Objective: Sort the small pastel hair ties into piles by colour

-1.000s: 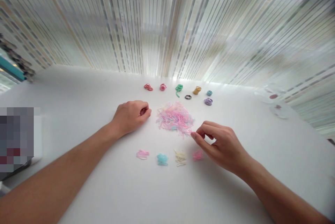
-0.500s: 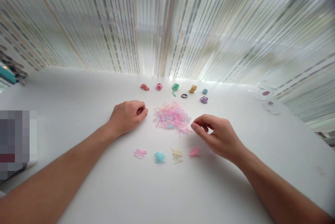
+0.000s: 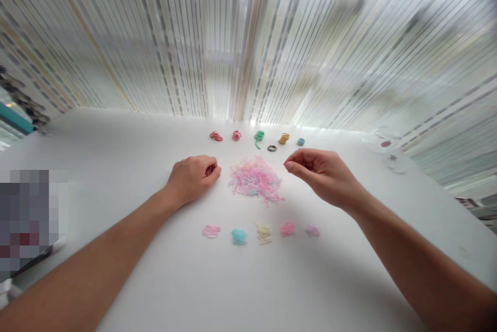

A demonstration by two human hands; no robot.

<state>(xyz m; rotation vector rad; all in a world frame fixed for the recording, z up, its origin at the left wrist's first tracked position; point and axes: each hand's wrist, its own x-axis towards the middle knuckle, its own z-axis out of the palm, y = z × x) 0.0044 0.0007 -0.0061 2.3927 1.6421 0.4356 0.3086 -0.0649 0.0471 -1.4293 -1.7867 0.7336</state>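
Note:
A loose heap of thin pastel strands (image 3: 256, 179), mostly pink with some blue and cream, lies on the white table (image 3: 248, 285). Beside its left edge my left hand (image 3: 194, 179) rests on the tabletop with fingers curled closed; their inside is hidden. My right hand (image 3: 324, 174) is to the right of the heap, thumb and fingertips pinched together. Anything between them is too small to see. Nearer me lie small separate bunches: light pink strands (image 3: 211, 231), blue strands (image 3: 239, 236), cream strands (image 3: 263, 233), deeper pink strands (image 3: 287, 228) and lilac strands (image 3: 312, 230).
Behind the heap are small coiled bundles: red (image 3: 216, 136), pink (image 3: 236, 135), green (image 3: 259, 136), yellow (image 3: 283, 138) and blue (image 3: 301, 142), plus a dark ring (image 3: 272, 148). Clear round items (image 3: 384, 143) stand far right. A striped curtain (image 3: 240, 42) hangs behind; a blurred object (image 3: 29, 223) sits left.
My right hand has moved up and away from me, off the heap's right edge. It uncovers the lilac bunch and now mostly covers the purple coil. My left hand keeps its place.

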